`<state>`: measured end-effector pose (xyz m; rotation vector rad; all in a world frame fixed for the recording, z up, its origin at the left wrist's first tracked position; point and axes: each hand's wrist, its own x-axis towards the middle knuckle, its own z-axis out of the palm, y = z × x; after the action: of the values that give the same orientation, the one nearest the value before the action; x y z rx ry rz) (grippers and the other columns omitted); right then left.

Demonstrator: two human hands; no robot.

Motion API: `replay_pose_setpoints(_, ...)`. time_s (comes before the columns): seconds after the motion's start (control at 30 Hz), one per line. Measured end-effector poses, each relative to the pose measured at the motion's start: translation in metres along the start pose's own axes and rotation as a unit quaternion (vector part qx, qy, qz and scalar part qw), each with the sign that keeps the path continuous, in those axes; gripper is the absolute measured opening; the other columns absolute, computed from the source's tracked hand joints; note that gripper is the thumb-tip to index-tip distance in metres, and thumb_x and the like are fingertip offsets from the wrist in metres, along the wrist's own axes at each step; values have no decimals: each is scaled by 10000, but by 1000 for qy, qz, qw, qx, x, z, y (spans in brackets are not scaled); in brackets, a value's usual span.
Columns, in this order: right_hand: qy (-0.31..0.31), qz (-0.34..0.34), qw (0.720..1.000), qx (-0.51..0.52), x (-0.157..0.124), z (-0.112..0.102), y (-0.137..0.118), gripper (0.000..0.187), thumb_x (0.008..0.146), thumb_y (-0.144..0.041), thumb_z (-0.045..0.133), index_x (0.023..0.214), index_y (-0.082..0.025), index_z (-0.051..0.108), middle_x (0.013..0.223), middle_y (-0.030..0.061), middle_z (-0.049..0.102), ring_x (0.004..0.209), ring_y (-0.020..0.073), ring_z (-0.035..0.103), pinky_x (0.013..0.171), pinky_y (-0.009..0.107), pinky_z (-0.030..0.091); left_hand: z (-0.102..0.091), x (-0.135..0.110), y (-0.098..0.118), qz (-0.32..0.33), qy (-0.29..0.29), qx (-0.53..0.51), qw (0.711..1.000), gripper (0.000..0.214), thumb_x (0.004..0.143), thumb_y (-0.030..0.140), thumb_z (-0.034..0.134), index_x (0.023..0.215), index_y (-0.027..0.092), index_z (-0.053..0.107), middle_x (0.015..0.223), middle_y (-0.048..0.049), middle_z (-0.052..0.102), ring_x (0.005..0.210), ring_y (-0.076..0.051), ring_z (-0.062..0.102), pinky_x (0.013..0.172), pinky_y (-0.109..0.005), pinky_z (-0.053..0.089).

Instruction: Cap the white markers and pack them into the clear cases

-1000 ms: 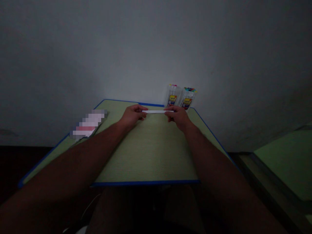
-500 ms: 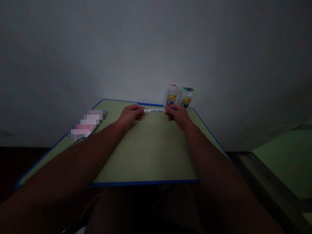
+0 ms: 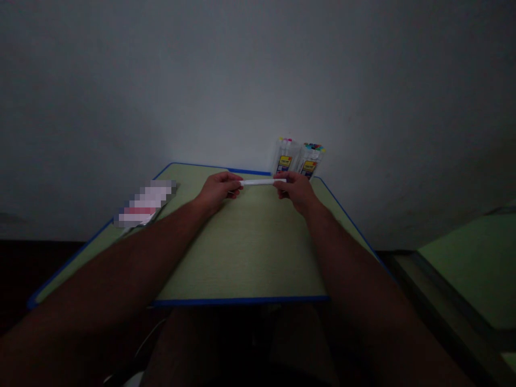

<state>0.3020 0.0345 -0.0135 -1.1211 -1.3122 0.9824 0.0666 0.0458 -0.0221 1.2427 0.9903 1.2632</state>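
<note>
A white marker pen (image 3: 258, 182) lies level between my two hands, near the far side of the table. My left hand (image 3: 221, 188) pinches its left end between thumb and fingers. At the other end, my right hand (image 3: 295, 189) is closed on the pen, and a bit of the white tip shows past the thumb. No printing shows on the side of the pen facing me. Just behind my right hand stand two clear cases of markers, the left case (image 3: 285, 156) with a few caps showing and the right case (image 3: 311, 157) fuller.
The light wood-look table (image 3: 242, 258) has a blue rim and stands against a grey wall (image 3: 250, 80). On its left side lies a flat pink and white item (image 3: 147, 203), blurred out. A cable (image 3: 149, 338) hangs below on the left.
The marker pen has been turned about its length, so the dark printing seen before is out of sight. More of its right end shows at my right hand. Both hands stay nearly in place.
</note>
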Motion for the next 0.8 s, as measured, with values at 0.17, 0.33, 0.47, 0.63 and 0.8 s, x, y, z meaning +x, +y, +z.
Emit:
replay_pose_setpoints(0.17,0,-1,1000,-5,1,-1,3,226,632,-241,793,820,-177,685,580,-41,602,468,85,529,461,230,479,0,0,-1,5,-1,6,1000,164,652,87,727,803,147,706,697,-52,697,539,-121,591,531,-253,470)
replay_pose_setpoints(0.33,-3,-3,1000,-6,0,0,2,199,636,-229,785,801,-170,689,561,-36,600,452,88,521,451,232,470,1,-2,0,14,-2,9,1000,200,619,58,742,795,146,705,681,-42,689,551,-129,602,527,-251,462)
replay_pose_setpoints(0.47,4,3,1000,-18,-1,1,0,190,650,-227,779,805,-162,691,535,-38,591,441,87,512,450,228,461,1,-2,-1,16,-3,20,1000,210,615,75,755,807,145,708,651,-31,684,554,-129,604,539,-249,466)
replay_pose_setpoints(0.63,7,11,1000,-25,-1,1,-1,194,656,-236,795,794,-156,685,521,-41,578,436,84,511,455,231,462,0,1,-4,15,-4,22,1000,218,604,72,755,803,144,703,631,-16,677,550,-121,596,548,-246,465)
replay_pose_setpoints(0.8,4,6,1000,-17,0,0,2,185,655,-224,796,794,-154,697,535,-34,589,448,86,520,454,231,464,-1,3,-7,22,-8,23,999,213,617,64,748,809,146,704,643,-23,684,568,-125,605,567,-256,477)
